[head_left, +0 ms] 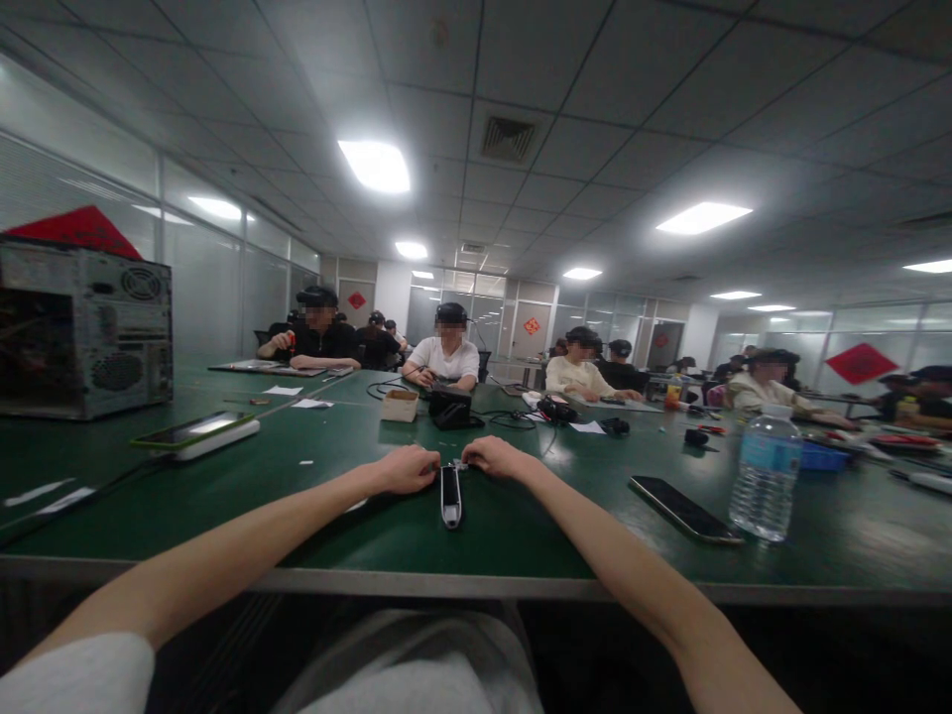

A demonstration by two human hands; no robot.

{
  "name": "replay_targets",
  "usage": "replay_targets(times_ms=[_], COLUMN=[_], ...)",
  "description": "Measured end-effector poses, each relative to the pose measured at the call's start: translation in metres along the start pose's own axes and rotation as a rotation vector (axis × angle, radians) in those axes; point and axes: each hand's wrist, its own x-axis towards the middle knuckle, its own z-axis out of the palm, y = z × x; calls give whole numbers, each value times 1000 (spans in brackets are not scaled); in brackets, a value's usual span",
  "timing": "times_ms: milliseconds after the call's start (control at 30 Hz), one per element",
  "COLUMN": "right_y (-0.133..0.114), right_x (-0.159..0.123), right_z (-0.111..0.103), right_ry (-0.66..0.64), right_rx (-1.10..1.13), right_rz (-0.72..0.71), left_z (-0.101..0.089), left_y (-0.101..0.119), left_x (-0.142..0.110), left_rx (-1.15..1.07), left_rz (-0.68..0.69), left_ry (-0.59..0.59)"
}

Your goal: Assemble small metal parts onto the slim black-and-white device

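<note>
On the green table (pixel 521 535) in front of me lies a slim white-and-black thing (pixel 450 498) that looks like a stapler, its long side pointing towards me. My left hand (pixel 408 469) rests to the left of its far end, fingers curled in; whatever they pinch is hidden. My right hand (pixel 492 457) is at the far end on the other side, with bent, closed fingertips at a small pale metallic bit (pixel 459 464). The bit is too small to name.
A phone (pixel 685 508) and a water bottle (pixel 768 476) stand to the right. Ahead are a small cardboard box (pixel 400 405) and a black device (pixel 450 409) with cables. At left are a computer case (pixel 123 337) and another phone (pixel 194 431). Several people sit across the table.
</note>
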Motion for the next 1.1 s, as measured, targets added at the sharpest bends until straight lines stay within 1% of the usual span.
replay_targets(times_ms=[233,300,400,500,567,667,767,833,900,1033,1100], right_y=[0,0,2,6,8,9,7,6,4,-2,-7], right_x=[-2,-2,-2,-3,-5,-7,-9,-9,-9,-5,-1], right_z=[-6,-8,-11,-13,-13,-12,-12,-12,-11,-5,0], right_ry=[-52,-38,18,51,37,-15,-68,-72,-39,65,83], right_rx=[-105,-111,-91,-99,-114,-127,-131,-138,-147,-104,-68], right_rz=[95,98,94,135,164,182,193,181,136,-7,-83], left_z=[-1,-1,-2,-1,-1,-2,-5,-6,-7,-5,-3], left_y=[1,1,0,0,-1,-2,-4,-5,-4,0,1], left_x=[0,0,0,0,1,0,-1,-1,-2,-2,-2], left_rx=[-11,-11,-14,-21,-19,-6,-8,-20,-35,-59,-69], left_rz=[-10,-5,4,9,16,25,64,108,145,198,223], left_ry=[-5,-8,-13,-10,-9,-11,-15,-19,-22,-4,11])
